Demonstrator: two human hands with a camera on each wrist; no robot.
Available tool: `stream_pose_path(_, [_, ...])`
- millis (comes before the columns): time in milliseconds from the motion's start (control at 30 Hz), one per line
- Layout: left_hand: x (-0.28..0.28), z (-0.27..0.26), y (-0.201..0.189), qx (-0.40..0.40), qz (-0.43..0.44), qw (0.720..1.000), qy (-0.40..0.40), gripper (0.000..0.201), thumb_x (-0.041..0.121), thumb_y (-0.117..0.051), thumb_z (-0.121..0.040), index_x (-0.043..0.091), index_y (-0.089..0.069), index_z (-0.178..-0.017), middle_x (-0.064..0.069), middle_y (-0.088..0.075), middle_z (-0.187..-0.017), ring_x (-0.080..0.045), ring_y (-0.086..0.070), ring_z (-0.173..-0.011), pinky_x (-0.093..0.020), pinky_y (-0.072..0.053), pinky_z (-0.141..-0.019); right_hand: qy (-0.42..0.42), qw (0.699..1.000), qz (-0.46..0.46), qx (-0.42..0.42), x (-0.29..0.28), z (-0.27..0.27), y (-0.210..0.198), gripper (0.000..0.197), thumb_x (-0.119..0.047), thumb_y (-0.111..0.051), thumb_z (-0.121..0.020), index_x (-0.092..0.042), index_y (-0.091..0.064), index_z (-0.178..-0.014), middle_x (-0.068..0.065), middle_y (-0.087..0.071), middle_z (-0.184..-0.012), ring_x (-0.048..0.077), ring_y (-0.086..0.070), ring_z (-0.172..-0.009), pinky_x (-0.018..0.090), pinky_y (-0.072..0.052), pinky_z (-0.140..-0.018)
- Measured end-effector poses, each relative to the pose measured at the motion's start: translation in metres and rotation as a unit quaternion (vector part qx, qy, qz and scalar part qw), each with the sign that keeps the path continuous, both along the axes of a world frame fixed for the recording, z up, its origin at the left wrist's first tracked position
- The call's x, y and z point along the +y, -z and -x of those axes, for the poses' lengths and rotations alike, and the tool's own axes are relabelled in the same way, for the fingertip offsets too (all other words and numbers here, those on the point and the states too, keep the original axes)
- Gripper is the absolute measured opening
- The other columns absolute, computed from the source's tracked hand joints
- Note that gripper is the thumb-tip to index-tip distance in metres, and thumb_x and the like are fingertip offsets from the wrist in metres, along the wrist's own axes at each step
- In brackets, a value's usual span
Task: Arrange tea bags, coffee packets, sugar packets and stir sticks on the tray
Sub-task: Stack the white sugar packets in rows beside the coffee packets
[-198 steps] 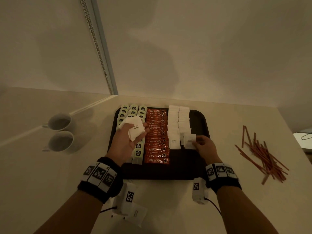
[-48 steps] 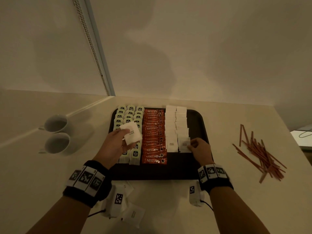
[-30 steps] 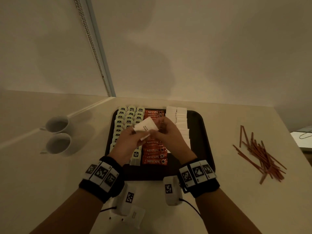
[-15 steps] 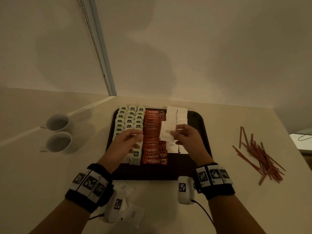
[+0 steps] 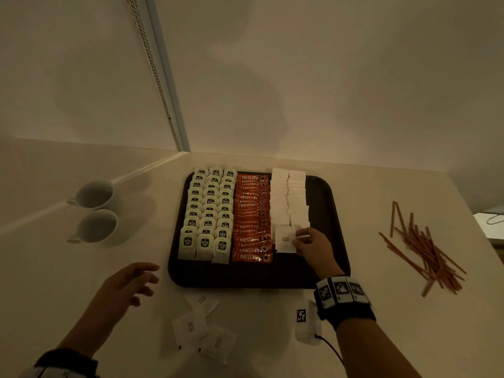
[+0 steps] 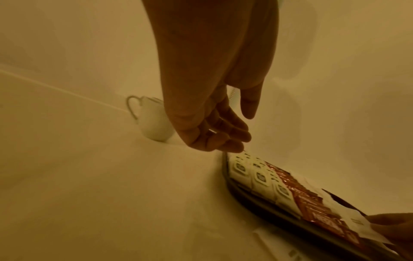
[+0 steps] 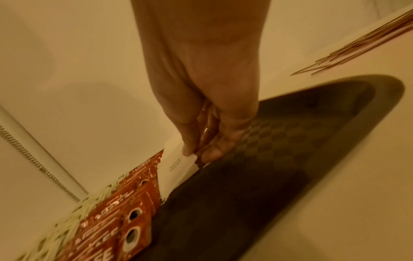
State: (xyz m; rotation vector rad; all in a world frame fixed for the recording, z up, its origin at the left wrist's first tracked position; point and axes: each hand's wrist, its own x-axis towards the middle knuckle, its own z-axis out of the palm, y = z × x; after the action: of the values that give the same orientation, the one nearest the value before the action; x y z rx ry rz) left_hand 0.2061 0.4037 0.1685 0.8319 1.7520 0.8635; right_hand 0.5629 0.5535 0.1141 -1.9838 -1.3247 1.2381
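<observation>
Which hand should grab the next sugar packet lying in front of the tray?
Left hand: it is open, empty and beside the loose sugar packets. The right hand is pinching a packet on the tray.

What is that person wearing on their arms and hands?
Both hands are bare. The right wrist carries a black band with square black-and-white code tags, and a small white box with its own tag and a thin black cable. The left wrist band is only partly visible.
</observation>
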Motion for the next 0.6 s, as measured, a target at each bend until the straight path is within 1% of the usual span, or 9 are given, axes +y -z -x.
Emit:
stream_pose_path(67, [-0.007, 0.005, 0.002, -0.004, 0.007, 1.000, -0.019, 0.020, 0.004, -0.049, -0.095, 0.010, -0.068, -0.098, -0.015, -0.068, -0.089, -0.031, -0.059, -0.076, -0.035, -0.039, -0.064, 0.000, 1.000, 0.002, -0.003, 0.000, 0.003, 0.002, 0.015, -0.008, -0.064, -0.087, -0.015, -0.057, -0.098, -0.003, -0.057, -0.094, 0.014, -0.059, -0.087, 0.034, -0.055, -0.084])
stream_pose_path(133, [-0.012, 0.008, 0.003, -0.003, 0.012, 0.999, -0.031, 0.020, 0.004, -0.049, -0.095, 0.010, -0.068, -0.097, -0.016, -0.068, -0.089, -0.031, -0.059, -0.075, -0.034, -0.038, -0.063, 0.003, 1.000, -0.001, -0.016, 0.002, 0.005, 0.005, 0.016, -0.008, -0.064, -0.086, -0.016, -0.056, -0.097, -0.001, -0.057, -0.098, 0.016, -0.059, -0.091, 0.036, -0.055, -0.086])
stream_pose_path(200, [-0.016, 0.009, 0.003, -0.005, 0.015, 0.999, -0.036, 0.020, 0.004, -0.049, -0.095, 0.010, -0.068, -0.097, -0.016, -0.067, -0.088, -0.031, -0.059, -0.074, -0.034, -0.038, -0.063, 0.003, 0.999, -0.012, -0.033, 0.003, 0.006, 0.008, 0.016, -0.009, -0.065, -0.086, -0.016, -0.055, -0.096, -0.001, -0.057, -0.097, 0.017, -0.059, -0.095, 0.037, -0.054, -0.087])
stream_pose_path(267, [-0.018, 0.011, 0.002, -0.010, 0.021, 0.999, -0.041, 0.020, 0.003, -0.048, -0.095, 0.009, -0.068, -0.097, -0.017, -0.066, -0.088, -0.031, -0.058, -0.074, -0.033, -0.037, -0.062, 0.002, 0.998, -0.031, -0.053, 0.004, 0.009, 0.009, 0.015, -0.010, -0.066, -0.085, -0.016, -0.055, -0.093, -0.001, -0.057, -0.094, 0.016, -0.059, -0.093, 0.032, -0.053, -0.085])
stream_pose_path(367, [-0.020, 0.013, 0.002, -0.014, 0.027, 0.999, -0.045, 0.020, 0.003, -0.048, -0.096, 0.007, -0.067, -0.098, -0.019, -0.066, -0.089, -0.032, -0.057, -0.074, -0.034, -0.037, -0.062, -0.016, 0.991, -0.072, -0.108, 0.003, 0.015, 0.008, 0.013, -0.013, -0.067, -0.085, -0.013, -0.055, -0.091, 0.001, -0.059, -0.089, 0.013, -0.058, -0.083, 0.020, -0.047, -0.072])
stream_pose_path(400, [-0.021, 0.013, 0.002, -0.016, 0.027, 0.998, -0.047, 0.020, 0.003, -0.048, -0.096, 0.006, -0.067, -0.098, -0.019, -0.066, -0.089, -0.032, -0.057, -0.074, -0.034, -0.037, -0.062, -0.025, 0.988, -0.080, -0.127, 0.003, 0.017, 0.007, 0.013, -0.014, -0.067, -0.085, -0.012, -0.056, -0.091, 0.002, -0.060, -0.088, 0.012, -0.058, -0.080, 0.019, -0.047, -0.070])
stream_pose_path(500, [-0.025, 0.015, 0.000, -0.011, 0.022, 0.998, -0.050, 0.020, 0.002, -0.047, -0.095, 0.007, -0.067, -0.098, -0.020, -0.065, -0.090, -0.032, -0.057, -0.074, -0.033, -0.037, -0.062, -0.050, 0.979, -0.104, -0.169, 0.000, 0.023, -0.001, 0.014, -0.018, -0.066, -0.086, -0.012, -0.055, -0.093, -0.001, -0.057, -0.082, 0.010, -0.056, -0.075, 0.028, -0.053, -0.076])
stream_pose_path(533, [-0.027, 0.015, -0.002, -0.008, 0.021, 0.999, -0.048, 0.021, 0.002, -0.047, -0.096, 0.008, -0.067, -0.098, -0.019, -0.066, -0.090, -0.032, -0.057, -0.074, -0.033, -0.037, -0.062, -0.068, 0.976, -0.124, -0.167, -0.004, 0.027, -0.007, 0.013, -0.020, -0.065, -0.087, -0.014, -0.055, -0.093, -0.003, -0.057, -0.081, 0.009, -0.055, -0.074, 0.027, -0.053, -0.075])
stream_pose_path(600, [-0.030, 0.016, -0.002, 0.008, 0.020, 0.999, -0.035, 0.021, 0.002, -0.048, -0.096, 0.010, -0.067, -0.097, -0.018, -0.066, -0.090, -0.032, -0.058, -0.075, -0.034, -0.038, -0.063, -0.146, 0.971, -0.150, -0.119, -0.018, 0.042, -0.024, 0.011, -0.024, -0.063, -0.088, -0.018, -0.055, -0.091, -0.007, -0.058, -0.084, 0.005, -0.057, -0.077, 0.020, -0.049, -0.072])
